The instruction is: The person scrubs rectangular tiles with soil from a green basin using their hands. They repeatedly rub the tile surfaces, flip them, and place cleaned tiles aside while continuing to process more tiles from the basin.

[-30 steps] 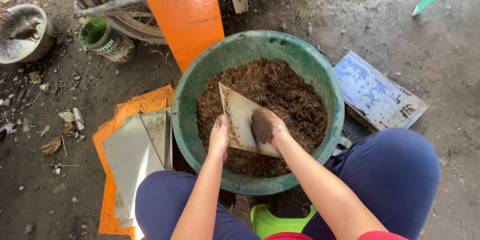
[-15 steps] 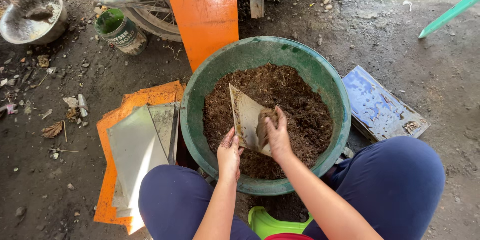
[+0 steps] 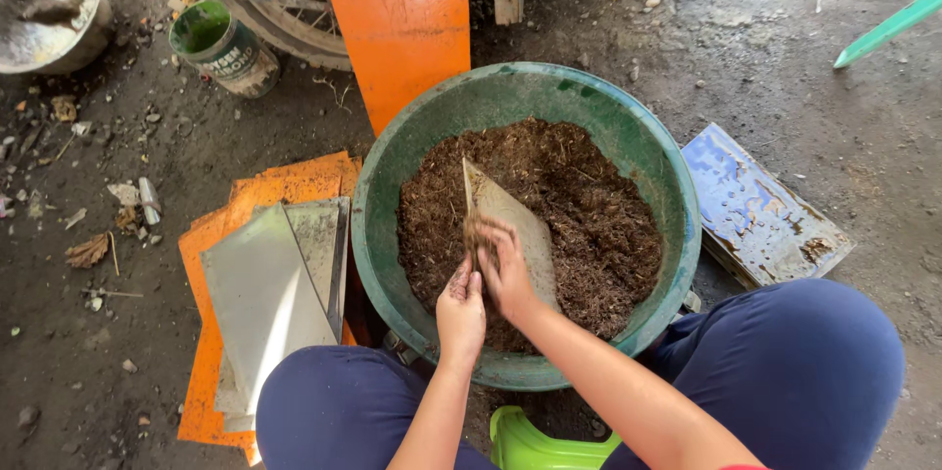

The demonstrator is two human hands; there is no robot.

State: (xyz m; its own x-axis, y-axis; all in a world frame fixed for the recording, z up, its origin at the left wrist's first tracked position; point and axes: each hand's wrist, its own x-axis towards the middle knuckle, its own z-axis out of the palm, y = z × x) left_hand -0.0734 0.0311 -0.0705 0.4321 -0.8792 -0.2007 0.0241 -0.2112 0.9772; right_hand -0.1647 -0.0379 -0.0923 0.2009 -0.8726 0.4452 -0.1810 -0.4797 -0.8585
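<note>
Grey sheet (image 3: 515, 225) stands pinched between both hands' grip over soil (image 3: 589, 225).

The scene is lit evenly by soft daylight. Glare is seen on the metal sheets (image 3: 265, 303) at near left and the orange panel (image 3: 404, 9). Shadows are faint; focus is sharp throughout.

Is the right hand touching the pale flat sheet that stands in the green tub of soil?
Touching. In the head view, the right hand lies on the pale sheet with its fingers curled over the sheet's left edge, no gap between them, above the brown soil in the green tub.
</note>
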